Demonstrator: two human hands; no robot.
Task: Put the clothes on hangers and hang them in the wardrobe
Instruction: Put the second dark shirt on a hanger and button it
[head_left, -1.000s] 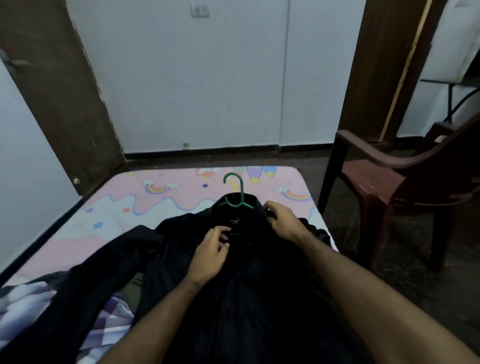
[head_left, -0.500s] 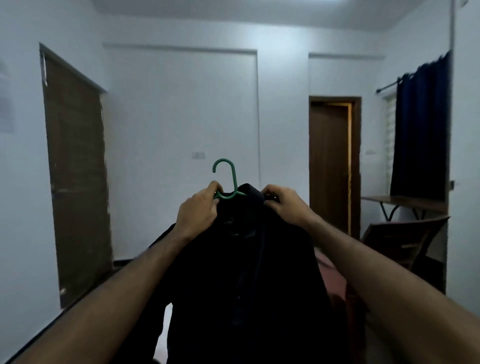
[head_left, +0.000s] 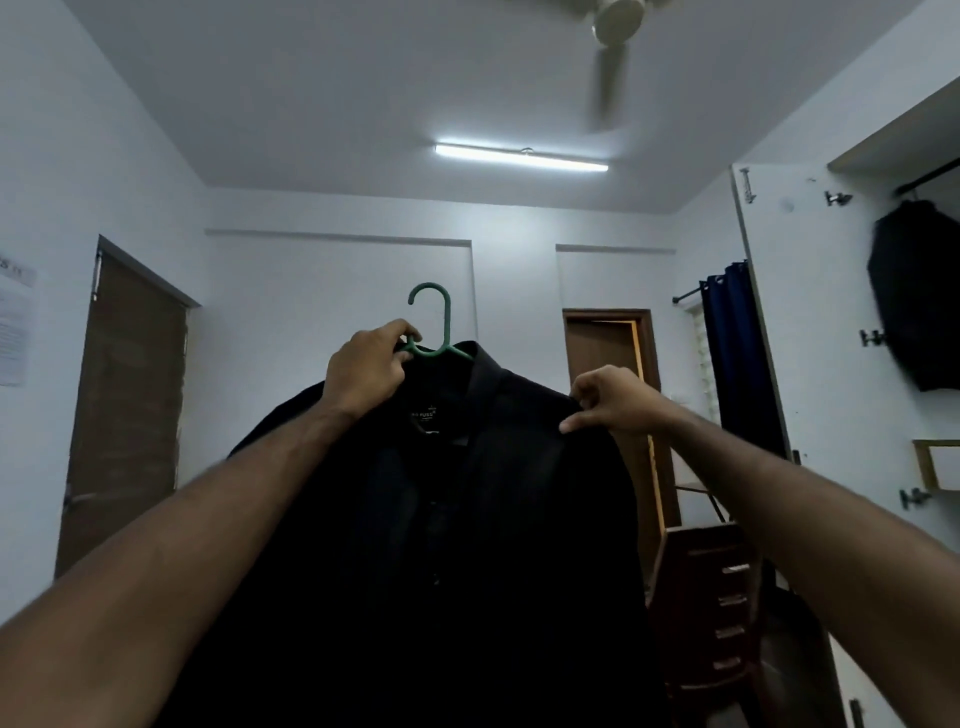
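Black shirt on green hanger now off bed, aloft.
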